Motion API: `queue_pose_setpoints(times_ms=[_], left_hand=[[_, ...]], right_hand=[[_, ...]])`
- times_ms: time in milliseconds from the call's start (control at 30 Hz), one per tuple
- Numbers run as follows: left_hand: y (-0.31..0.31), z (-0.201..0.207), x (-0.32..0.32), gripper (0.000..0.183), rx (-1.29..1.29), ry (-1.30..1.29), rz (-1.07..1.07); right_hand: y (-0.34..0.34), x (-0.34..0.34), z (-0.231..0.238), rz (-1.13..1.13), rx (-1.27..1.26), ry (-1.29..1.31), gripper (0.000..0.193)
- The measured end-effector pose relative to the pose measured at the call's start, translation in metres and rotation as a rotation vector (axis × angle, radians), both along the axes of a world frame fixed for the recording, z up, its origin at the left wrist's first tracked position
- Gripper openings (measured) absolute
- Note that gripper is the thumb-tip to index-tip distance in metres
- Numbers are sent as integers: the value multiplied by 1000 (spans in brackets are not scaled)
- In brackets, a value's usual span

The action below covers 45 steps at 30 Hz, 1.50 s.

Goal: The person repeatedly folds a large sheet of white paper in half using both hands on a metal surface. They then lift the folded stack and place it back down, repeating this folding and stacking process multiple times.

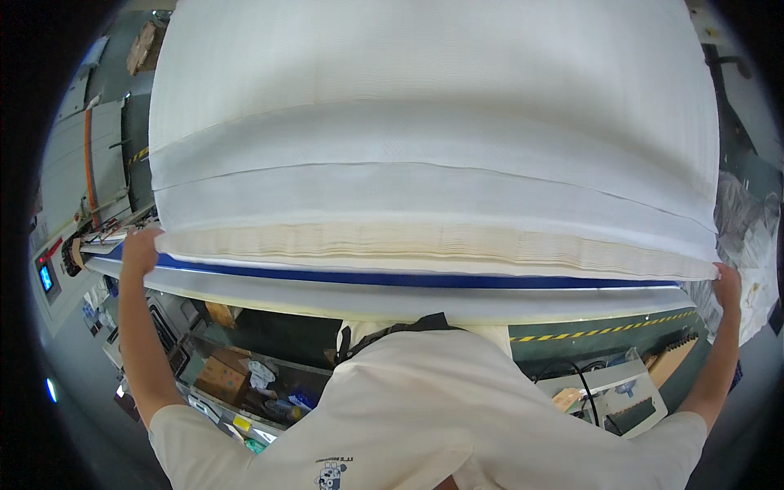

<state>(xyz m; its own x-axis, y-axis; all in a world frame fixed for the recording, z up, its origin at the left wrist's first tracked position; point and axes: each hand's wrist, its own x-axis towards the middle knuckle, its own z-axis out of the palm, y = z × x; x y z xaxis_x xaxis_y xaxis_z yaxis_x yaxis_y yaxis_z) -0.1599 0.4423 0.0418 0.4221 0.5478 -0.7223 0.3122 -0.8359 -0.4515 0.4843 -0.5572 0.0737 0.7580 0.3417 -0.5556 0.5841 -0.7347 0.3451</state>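
A wide white sheet [425, 49] fills the far part of the view and comes down toward me in broad folds. Along its near edge lies a long cream stack of narrow pleats [384, 243], bowed across nearly the full width. My left hand [142, 250] pinches the left end of this pleated sheet, fingertips partly hidden behind it. At the opposite end, my right hand [726, 286] has its fingers closed on the right corner. Both arms are spread wide. Just below the pleats runs a blue strip [392, 280] on a pale, long ledge [408, 304].
Left stands a machine cabinet with a small lit screen [46, 276]. An open cardboard box [222, 376] sits on a cluttered shelf at lower left. Crumpled clear plastic [747, 245] lies beyond my right hand. Yellow-black tape [604, 327] marks the floor near a grey box with cables [608, 396].
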Motion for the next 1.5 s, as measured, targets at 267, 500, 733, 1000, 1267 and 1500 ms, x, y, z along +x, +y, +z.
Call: queue_pose_setpoints(times_ms=[267, 500, 733, 1000, 1267, 1500], left_hand=[[-43, -78, -33, 27, -160, 509, -84], [-43, -111, -46, 24, -79, 548, 9], [-10, -72, -44, 23, 461, 240, 440], [-66, -107, 17, 28, 276, -546, 211], [-157, -86, 96, 25, 100, -801, 315], [-132, -111, 42, 29, 211, -898, 483]], right_hand=[[-12, -59, -57, 127, -492, 245, 20], [-68, -67, -87, 400, -598, 242, 17], [-80, -78, -92, 193, -575, 272, 19], [69, -108, -109, -253, -461, 594, 54], [107, -110, -109, -384, -384, 645, 49], [111, -161, -150, -189, 62, 464, 27]])
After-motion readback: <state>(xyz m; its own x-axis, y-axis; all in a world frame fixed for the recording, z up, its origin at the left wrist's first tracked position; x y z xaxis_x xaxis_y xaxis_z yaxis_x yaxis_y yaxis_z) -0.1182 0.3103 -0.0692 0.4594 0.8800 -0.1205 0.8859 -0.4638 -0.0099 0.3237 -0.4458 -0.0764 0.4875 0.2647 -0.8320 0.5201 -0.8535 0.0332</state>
